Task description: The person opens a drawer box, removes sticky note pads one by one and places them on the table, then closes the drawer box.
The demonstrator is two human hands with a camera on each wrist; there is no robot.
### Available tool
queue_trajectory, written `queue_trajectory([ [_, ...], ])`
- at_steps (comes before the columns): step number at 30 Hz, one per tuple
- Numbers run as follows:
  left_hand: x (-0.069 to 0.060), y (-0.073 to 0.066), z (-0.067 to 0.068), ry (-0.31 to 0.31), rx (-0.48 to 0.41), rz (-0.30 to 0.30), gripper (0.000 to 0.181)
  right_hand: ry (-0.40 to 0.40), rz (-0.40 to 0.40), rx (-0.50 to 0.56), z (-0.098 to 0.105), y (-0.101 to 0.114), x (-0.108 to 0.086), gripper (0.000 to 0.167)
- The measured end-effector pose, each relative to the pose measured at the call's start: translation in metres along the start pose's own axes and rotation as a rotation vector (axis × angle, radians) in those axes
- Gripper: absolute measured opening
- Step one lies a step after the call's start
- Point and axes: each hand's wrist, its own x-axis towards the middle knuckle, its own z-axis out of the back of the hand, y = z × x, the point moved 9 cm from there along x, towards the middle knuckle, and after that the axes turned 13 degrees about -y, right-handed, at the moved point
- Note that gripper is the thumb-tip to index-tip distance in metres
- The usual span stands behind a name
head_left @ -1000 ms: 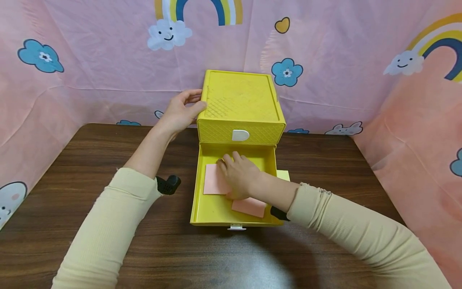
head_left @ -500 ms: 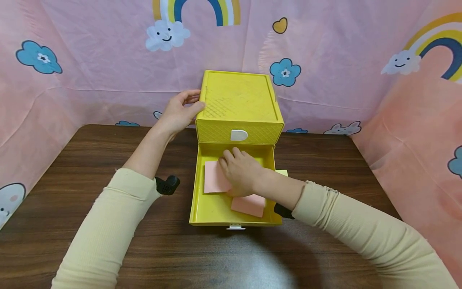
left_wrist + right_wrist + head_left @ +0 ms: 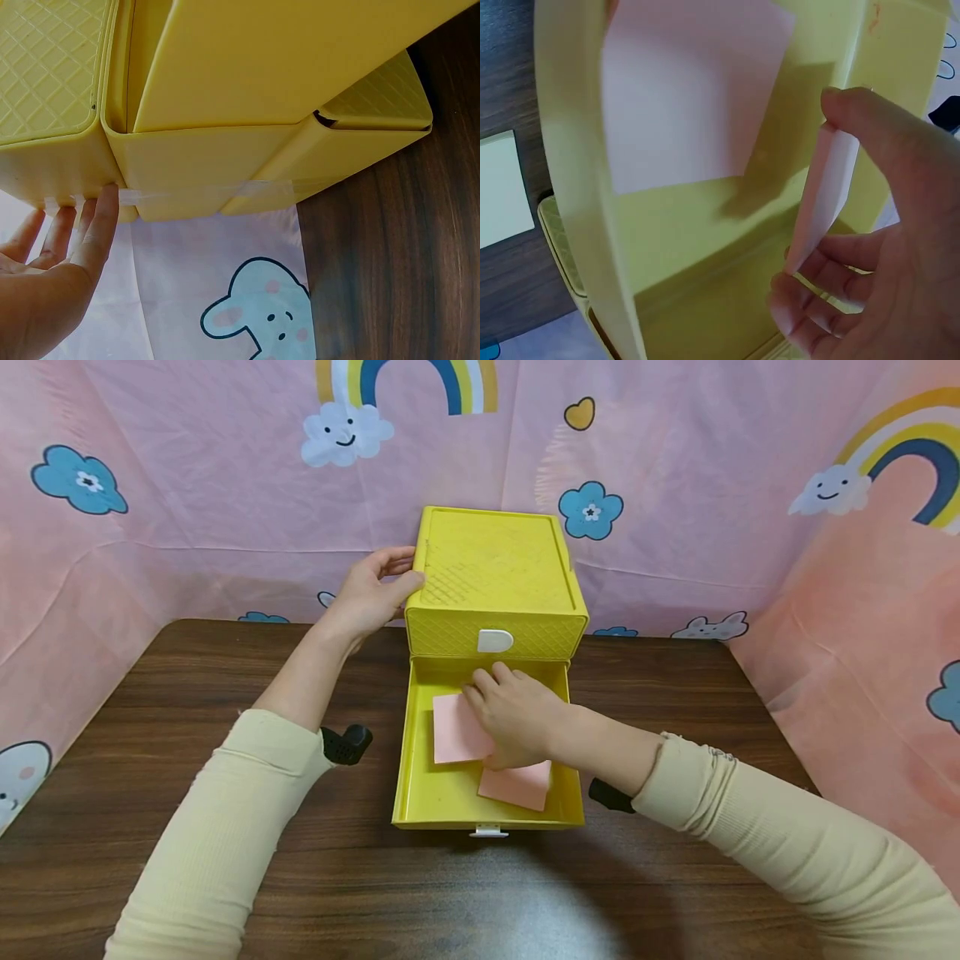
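My right hand (image 3: 520, 718) is inside the pulled-out yellow drawer (image 3: 487, 817), pinching a light pink sticky note pad (image 3: 456, 731) between thumb and fingers. Seen from the right wrist, that pad (image 3: 823, 191) is nearly edge-on, above the drawer floor. Another pink sticky note pad (image 3: 517, 785) lies flat in the drawer, near its front right. My left hand (image 3: 369, 592) touches the left side of the yellow drawer cabinet (image 3: 498, 560), thumb at the top edge. In the left wrist view, its extended fingers (image 3: 97, 232) press the side wall.
A pale yellow pad (image 3: 502, 191) lies on the dark wooden table (image 3: 300, 877) beside the drawer; my right forearm hides it in the head view. The cabinet has closed tiers above and below the open drawer. A patterned pink cloth (image 3: 465, 468) hangs close behind.
The right hand has moved slightly right with the light pink pad. The pale yellow pad's corner has become hidden behind the forearm. The left hand stays on the cabinet.
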Motion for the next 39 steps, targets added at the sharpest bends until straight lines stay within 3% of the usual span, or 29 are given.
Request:
queue_trajectory([
  [11,0.000,-0.002,0.000,0.002,0.007,0.006,0.055,-0.117,0.031,0.073,0.015,-0.004,-0.014,0.072],
  [20,-0.001,-0.003,-0.001,0.010,-0.003,0.012,0.055,-0.171,0.029,0.117,0.024,-0.012,-0.026,0.074],
  [29,-0.002,-0.003,-0.001,0.007,-0.005,0.018,0.054,-0.177,0.026,0.156,0.030,-0.024,-0.037,0.073],
  [39,-0.002,-0.001,0.000,0.018,0.009,0.025,0.054,-0.288,0.051,0.211,0.036,-0.035,-0.050,0.074],
])
